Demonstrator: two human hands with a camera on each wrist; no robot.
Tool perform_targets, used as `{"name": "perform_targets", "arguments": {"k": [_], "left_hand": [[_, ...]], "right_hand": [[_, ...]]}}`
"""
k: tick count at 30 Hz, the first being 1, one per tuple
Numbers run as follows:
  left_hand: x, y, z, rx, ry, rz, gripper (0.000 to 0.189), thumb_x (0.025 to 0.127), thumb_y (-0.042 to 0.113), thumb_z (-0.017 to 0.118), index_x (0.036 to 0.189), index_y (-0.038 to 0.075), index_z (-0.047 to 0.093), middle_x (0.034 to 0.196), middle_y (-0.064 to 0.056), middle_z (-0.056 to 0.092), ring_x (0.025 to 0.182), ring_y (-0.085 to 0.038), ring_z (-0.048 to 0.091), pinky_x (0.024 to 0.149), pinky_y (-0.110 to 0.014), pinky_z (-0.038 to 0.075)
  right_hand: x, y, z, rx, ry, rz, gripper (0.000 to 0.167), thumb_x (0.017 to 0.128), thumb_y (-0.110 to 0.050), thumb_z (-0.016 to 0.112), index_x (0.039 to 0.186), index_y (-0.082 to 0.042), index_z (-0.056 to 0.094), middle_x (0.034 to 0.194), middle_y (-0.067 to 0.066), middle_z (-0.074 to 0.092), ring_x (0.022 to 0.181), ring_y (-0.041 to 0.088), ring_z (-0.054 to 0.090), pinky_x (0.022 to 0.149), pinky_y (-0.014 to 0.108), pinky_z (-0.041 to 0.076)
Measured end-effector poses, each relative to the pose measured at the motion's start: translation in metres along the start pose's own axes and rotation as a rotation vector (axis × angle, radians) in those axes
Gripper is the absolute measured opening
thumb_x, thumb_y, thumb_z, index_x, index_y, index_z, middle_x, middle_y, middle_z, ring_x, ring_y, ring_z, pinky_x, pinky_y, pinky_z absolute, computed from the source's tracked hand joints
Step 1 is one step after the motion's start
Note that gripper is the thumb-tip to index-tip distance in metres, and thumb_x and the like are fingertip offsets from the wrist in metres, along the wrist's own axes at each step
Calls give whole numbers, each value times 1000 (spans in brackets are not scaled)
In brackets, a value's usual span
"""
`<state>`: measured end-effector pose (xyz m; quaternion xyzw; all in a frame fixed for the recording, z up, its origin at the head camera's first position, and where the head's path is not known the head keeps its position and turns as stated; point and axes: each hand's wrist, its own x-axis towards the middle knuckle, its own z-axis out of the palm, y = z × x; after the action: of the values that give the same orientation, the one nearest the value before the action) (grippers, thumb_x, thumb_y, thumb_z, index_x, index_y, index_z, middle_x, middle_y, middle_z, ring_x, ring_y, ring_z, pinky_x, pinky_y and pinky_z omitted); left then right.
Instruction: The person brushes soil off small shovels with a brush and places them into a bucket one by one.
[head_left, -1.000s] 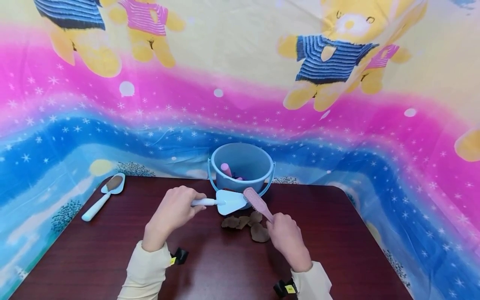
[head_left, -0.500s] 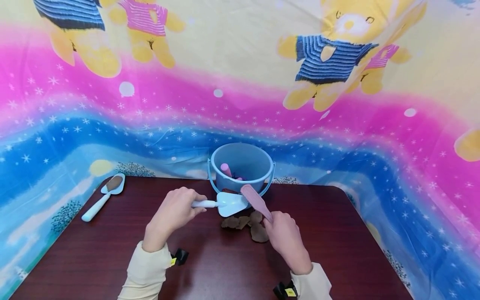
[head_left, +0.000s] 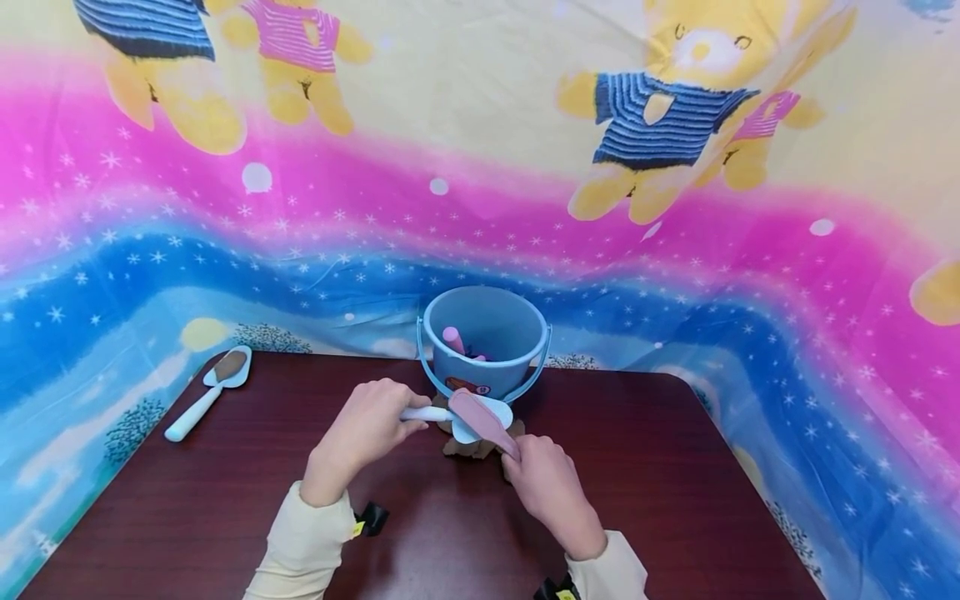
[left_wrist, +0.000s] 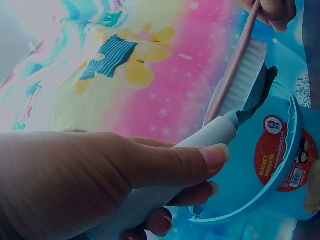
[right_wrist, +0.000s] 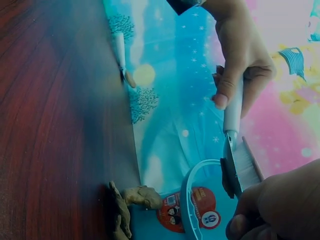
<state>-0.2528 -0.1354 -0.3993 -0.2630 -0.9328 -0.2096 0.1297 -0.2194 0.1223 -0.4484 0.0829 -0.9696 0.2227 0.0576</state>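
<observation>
My left hand (head_left: 367, 429) grips the white handle of a small toy shovel (left_wrist: 210, 135), its pale blue blade held above the table in front of the bucket (head_left: 487, 358). My right hand (head_left: 551, 487) holds a pink brush (head_left: 476, 417) by its handle. White bristles (left_wrist: 245, 80) press against one face of the blade, and the brush back covers much of it in the head view. Something dark (right_wrist: 229, 177) sticks to the blade's other face. Below the tools lie several brown clay-like pieces (head_left: 468, 450), partly hidden by the tools and right hand.
The blue bucket has a raisable handle, hanging at its front, and a pink-handled item (head_left: 452, 338) inside. A second shovel (head_left: 198, 412) bearing a brown lump (head_left: 228, 365) lies at the table's far left corner. A printed cloth (head_left: 480, 167) hangs behind the dark red table (head_left: 187, 517).
Both hands have moved: the left a little rightward with the shovel, the right leftward and nearer with the brush. The brush now lies across the blade, instead of at its tip.
</observation>
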Motion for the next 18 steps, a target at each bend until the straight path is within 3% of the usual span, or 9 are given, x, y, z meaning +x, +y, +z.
{"name": "perform_targets", "arguments": {"k": [7,14,18], "left_hand": [[0,0,-1,57,13,51,19,76,17,91,93,16,83,81,2,75,64,-8,57,65,-27,52],[-2,-2,-4,85,15,14,22,75,18,91,96,15,83,82,1,75,66,-11,59,65,-28,51],[-3,-4,-6,86,18,8,23,76,19,91,96,14,83,82,1,76,66,-12,61,65,-28,51]], "right_hand": [[0,2,1,-55,-5,18,36,94,-20,68,61,-16,54,55,0,44,48,15,43,45,32,36],[1,6,0,-120,26,54,25,93,-24,74,75,-9,65,59,1,47,51,16,45,46,33,39],[1,10,-2,-143,41,56,25,93,-24,74,74,-11,65,58,0,47,51,16,46,46,33,38]]}}
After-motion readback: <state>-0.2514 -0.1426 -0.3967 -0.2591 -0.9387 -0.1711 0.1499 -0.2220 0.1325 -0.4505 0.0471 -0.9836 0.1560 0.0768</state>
